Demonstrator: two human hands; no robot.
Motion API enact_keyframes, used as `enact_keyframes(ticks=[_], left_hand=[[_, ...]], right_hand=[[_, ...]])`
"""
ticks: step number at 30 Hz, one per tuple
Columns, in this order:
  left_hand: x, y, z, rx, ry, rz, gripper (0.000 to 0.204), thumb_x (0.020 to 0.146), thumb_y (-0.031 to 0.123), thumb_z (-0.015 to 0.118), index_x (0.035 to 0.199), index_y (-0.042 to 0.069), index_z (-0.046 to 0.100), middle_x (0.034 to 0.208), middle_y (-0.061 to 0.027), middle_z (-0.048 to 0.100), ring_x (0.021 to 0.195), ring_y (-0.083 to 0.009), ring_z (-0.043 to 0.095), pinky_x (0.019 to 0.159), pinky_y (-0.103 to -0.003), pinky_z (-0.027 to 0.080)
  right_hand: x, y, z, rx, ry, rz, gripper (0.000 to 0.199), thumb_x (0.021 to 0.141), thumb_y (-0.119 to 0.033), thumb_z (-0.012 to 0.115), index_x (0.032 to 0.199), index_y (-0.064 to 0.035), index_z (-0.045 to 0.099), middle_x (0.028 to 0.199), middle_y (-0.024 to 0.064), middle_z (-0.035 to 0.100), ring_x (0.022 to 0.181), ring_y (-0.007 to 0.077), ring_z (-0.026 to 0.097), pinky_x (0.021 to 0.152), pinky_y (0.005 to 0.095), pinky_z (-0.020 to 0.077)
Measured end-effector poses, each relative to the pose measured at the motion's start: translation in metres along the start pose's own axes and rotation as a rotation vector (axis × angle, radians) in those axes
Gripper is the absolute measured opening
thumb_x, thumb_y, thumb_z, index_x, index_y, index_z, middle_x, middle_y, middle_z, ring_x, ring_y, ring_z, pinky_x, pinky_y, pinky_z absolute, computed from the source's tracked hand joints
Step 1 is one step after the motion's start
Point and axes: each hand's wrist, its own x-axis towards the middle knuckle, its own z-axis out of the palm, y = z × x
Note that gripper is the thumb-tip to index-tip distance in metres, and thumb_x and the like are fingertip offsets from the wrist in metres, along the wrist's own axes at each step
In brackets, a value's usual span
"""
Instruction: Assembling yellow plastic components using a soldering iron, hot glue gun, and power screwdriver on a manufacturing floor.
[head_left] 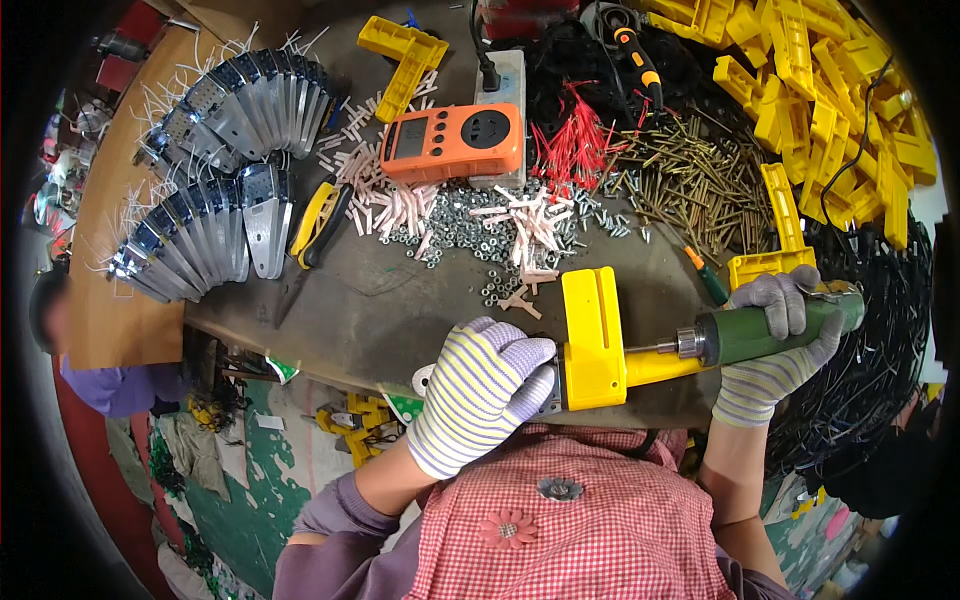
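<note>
My left hand (475, 395), in a striped knitted glove, is closed round a grey metal plate; its rounded end with a hole (422, 380) sticks out at the wrist side. Against the plate, right of my fingers, stands an L-shaped yellow plastic housing (595, 335), one arm reaching right. My right hand (785, 350), gloved alike, grips a green electric screwdriver (740, 335) lying level. Its bit (648, 348) points left and meets the side of the housing; whether a screw sits at the tip is hidden.
Fanned metal plates with wires (190, 240) line the left. Pliers (318, 222), an orange meter (452, 142), loose nuts (465, 225), long brass-coloured screws (700, 170) and red wire pieces (572, 140) cover the bench. Yellow housings (830, 110) pile at right, above black cables (870, 330).
</note>
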Motion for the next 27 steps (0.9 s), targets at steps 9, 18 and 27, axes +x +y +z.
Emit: enact_keyframes(ticks=[9,18,27], left_hand=[[0.011,-0.015,-0.007,0.135,-0.289,0.206,0.016,0.08,0.014,0.067,0.093,0.004,0.067,0.082,-0.0124,0.063,0.078,-0.0311,0.06,0.074,-0.043,0.05],[0.009,-0.015,-0.005,0.067,-0.19,0.249,0.02,0.077,0.011,0.071,0.094,0.004,0.065,0.083,-0.0116,0.06,0.077,-0.0319,0.059,0.074,-0.044,0.05],[-0.001,-0.067,-0.041,0.279,0.164,-0.374,0.013,0.081,0.006,0.077,0.089,0.001,0.068,0.074,-0.0056,0.066,0.064,-0.0126,0.059,0.061,-0.028,0.049]], right_hand=[[0.002,0.003,-0.008,0.071,-0.156,0.026,0.028,0.089,-0.032,0.069,0.1,-0.0068,0.062,0.054,-0.0098,0.033,0.047,0.0043,0.031,0.082,0.0289,0.043],[-0.001,0.006,-0.011,0.117,-0.072,-0.024,0.041,0.09,-0.033,0.067,0.116,-0.0014,0.064,0.06,-0.0081,0.032,0.051,0.0055,0.032,0.086,0.0301,0.0436],[-0.032,-0.037,-0.006,0.061,-0.134,-0.11,0.049,0.091,-0.034,0.066,0.123,0.0019,0.056,0.066,-0.0036,0.038,0.063,0.0096,0.041,0.09,0.0308,0.0441]])
